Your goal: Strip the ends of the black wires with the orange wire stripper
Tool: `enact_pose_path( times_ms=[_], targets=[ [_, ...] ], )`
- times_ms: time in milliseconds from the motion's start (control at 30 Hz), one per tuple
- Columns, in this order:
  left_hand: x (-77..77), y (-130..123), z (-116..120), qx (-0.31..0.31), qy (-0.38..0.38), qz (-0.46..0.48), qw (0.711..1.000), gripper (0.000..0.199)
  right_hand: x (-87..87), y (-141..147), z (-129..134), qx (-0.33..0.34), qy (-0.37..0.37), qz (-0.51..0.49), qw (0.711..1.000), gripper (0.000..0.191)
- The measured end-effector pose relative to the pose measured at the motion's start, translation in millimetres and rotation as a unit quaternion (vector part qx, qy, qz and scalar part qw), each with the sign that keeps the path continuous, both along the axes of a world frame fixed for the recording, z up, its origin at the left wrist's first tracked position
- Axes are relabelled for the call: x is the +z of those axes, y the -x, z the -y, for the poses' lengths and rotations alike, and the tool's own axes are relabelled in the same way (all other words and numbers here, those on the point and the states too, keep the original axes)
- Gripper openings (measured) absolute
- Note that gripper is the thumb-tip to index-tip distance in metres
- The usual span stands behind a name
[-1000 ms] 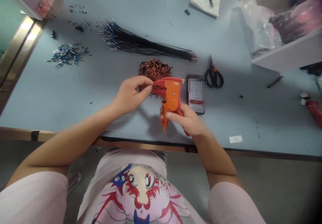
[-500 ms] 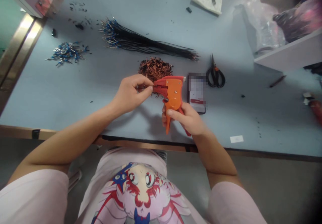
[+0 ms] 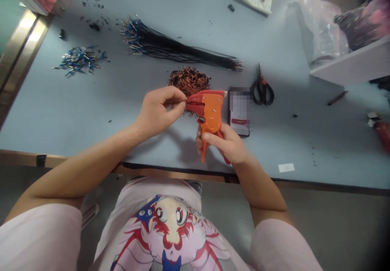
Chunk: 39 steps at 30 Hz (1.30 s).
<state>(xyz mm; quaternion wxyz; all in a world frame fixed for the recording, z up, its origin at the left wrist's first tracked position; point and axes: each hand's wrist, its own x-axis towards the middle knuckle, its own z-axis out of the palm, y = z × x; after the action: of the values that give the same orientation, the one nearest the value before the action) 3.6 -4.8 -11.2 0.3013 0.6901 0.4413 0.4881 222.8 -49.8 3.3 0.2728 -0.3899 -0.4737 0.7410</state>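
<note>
Near the bench edge, our right hand wraps its fingers round the grip of an orange wire stripper, whose nose points left, toward our nearer left hand. Those fingers pinch narrowly at its mouth, holding something too thin to tell. Just beyond lie copper wire clippings; farther, a black wire bundle.

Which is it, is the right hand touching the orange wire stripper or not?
Touching: the head view shows the right hand wrapped around the grip of the orange wire stripper.
</note>
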Motion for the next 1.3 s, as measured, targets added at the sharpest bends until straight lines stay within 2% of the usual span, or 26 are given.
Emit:
enact_pose_path(
  times_ms=[200, 367, 633, 933, 1133, 1300],
  targets=[
    [1.1, 1.2, 0.2, 0.011, -0.019, -0.011, 1.0, 0.009, 1.5, -1.1, -1.6, 0.001, 0.023, -0.017, 1.0, 0.031],
    [4.3, 2.0, 0.2, -0.011, -0.013, 0.002, 1.0, 0.009, 4.0, -1.5, -1.5, 0.0, 0.04, -0.033, 0.999, 0.029],
    [3.8, 1.4, 0.2, -0.015, -0.011, 0.009, 1.0, 0.009, 4.8, 1.5, 0.2, 0.01, 0.026, -0.036, 0.999, 0.026],
    [0.2, -2.0, 2.8, 0.029, 0.022, -0.021, 0.999, 0.011, 2.0, 4.8, -0.8, -0.006, 0.007, 0.002, 1.0, 0.039],
    [-0.7, -1.8, 2.7, 0.033, 0.038, -0.038, 0.998, 0.01, -2.9, 4.7, 0.7, -0.034, 0.021, 0.02, 0.999, 0.045],
    [-2.3, -1.0, 0.8, 0.018, 0.045, -0.028, 0.998, 0.008, -1.6, 4.5, -1.4, -0.017, 0.052, -0.02, 0.998, 0.035]
  ],
)
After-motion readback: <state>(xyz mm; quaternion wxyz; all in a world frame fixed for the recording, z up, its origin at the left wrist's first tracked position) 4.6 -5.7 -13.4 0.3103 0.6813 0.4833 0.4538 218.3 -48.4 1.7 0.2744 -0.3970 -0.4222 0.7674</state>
